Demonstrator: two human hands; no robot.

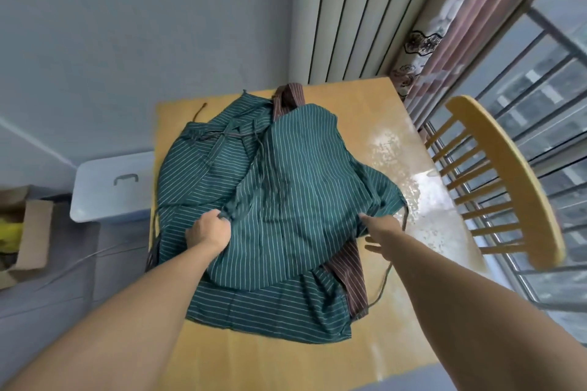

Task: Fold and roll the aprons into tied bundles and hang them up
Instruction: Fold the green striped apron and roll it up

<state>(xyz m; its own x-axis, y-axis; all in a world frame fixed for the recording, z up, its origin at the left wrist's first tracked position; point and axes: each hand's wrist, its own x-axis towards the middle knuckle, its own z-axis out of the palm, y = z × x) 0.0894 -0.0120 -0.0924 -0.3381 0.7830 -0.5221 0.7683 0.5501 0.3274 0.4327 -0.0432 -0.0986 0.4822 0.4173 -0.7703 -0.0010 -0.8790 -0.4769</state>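
Both hands grasp a green white-striped cloth apron (286, 187) heaped on the yellow wooden bench (317, 359), left hand (209, 228) bunching one edge, right hand (378, 228) the other; a brown striped apron (349, 270) lies beneath; a yellow spindle-back chair (508, 178) stands right by the barred window (540, 89); a white lidded box (111, 184) and an open cardboard carton (28, 232) sit left.

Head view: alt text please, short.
Both hands grip the top green striped apron on a wooden table, left hand bunching its edge, right hand at the opposite edge. A brown striped apron lies underneath.
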